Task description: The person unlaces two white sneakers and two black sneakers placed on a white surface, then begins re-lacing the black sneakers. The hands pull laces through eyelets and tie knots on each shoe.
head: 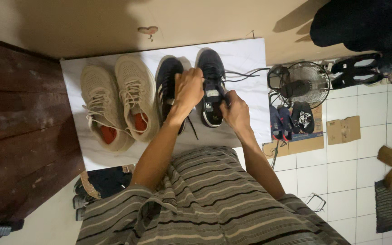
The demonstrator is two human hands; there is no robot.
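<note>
The left hand (188,89) lay curled over the laces of a dark sneaker (212,86), fingers bent and closed on them near the shoe's tongue, though exactly which strands it gripped was hard to tell. The right hand (235,110) sat just beside it, nearer the shoe's heel, fingers pinched on the collar or a lace end; the grip itself was hidden behind the knuckles. The second dark sneaker (168,79) stood directly under the left wrist, half covered by the forearm. Further out past the left hand stood a pair of beige sneakers (119,102) on the same white marbled surface (246,59). Beyond the right hand, a small fan (306,82) rested on the tiled floor (341,172).
</note>
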